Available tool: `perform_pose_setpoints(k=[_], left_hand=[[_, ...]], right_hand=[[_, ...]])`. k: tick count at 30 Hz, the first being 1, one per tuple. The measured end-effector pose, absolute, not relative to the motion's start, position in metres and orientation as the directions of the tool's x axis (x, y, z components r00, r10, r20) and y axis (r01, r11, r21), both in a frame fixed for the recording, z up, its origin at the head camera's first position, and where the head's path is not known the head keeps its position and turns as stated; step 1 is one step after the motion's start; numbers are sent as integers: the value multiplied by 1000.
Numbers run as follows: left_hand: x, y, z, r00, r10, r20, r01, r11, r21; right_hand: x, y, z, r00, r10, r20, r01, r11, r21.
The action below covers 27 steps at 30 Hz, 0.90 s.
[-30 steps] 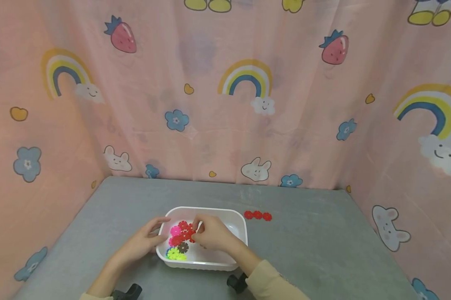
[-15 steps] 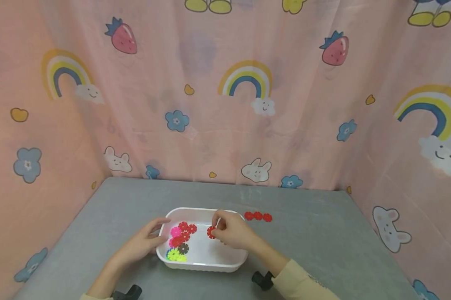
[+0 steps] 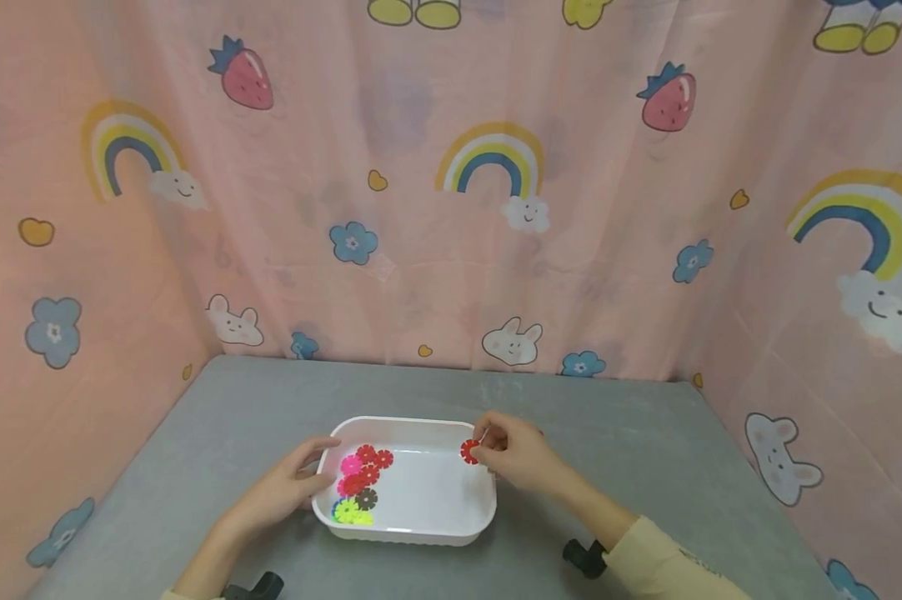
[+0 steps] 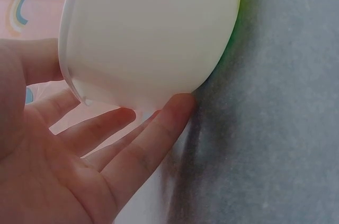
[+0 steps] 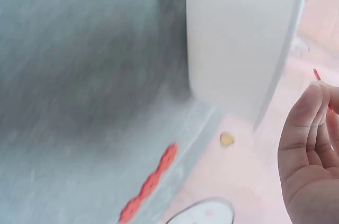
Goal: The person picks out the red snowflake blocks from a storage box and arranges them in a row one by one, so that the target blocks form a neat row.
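A red notched snowflake disc (image 3: 469, 452), a plastic building piece, is pinched between thumb and fingers of my right hand (image 3: 518, 452), above the tray's right end. In the right wrist view only its thin edge (image 5: 316, 74) shows. My left hand (image 3: 289, 475) grips the left end of the white tray (image 3: 421, 530). The left wrist view has its fingers against the tray's outer wall (image 4: 153, 38). Lying in the tray's left part are several red discs (image 3: 367, 475), pink ones (image 3: 351, 463), a dark brown disc (image 3: 366, 499) and yellow-green discs (image 3: 348, 511). A bit of blue peeks out beneath.
A row of 3 red discs (image 5: 148, 185) lies on the grey table (image 3: 646, 475) beyond the tray's right end. My right hand mostly hides it in the head view. A pink patterned curtain (image 3: 421, 275) stands around the table's back and sides.
My right hand has picked the red disc from the pile and carried it rightward across the tray to its right rim. The left hand and the tray stay in place.
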<state>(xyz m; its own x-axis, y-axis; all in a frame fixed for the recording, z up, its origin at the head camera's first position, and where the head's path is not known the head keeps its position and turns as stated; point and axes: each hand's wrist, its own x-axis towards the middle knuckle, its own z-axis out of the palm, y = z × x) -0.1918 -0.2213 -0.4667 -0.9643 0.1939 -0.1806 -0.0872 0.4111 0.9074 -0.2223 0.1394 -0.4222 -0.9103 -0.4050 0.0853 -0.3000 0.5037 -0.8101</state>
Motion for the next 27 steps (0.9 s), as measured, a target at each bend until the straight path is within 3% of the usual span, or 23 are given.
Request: perform_pose_setpoints(k=[11, 27], left_hand=[[-189, -222, -467, -965, 183, -190, -95, 432, 897], [-193, -219, -469, -967, 173, -187, -97, 428, 898]], right_hand=[[-242, 188, -428, -968, -242, 72, -187, 496, -848], [-274, 245, -457, -995, -83, 56, -91, 509, -856]])
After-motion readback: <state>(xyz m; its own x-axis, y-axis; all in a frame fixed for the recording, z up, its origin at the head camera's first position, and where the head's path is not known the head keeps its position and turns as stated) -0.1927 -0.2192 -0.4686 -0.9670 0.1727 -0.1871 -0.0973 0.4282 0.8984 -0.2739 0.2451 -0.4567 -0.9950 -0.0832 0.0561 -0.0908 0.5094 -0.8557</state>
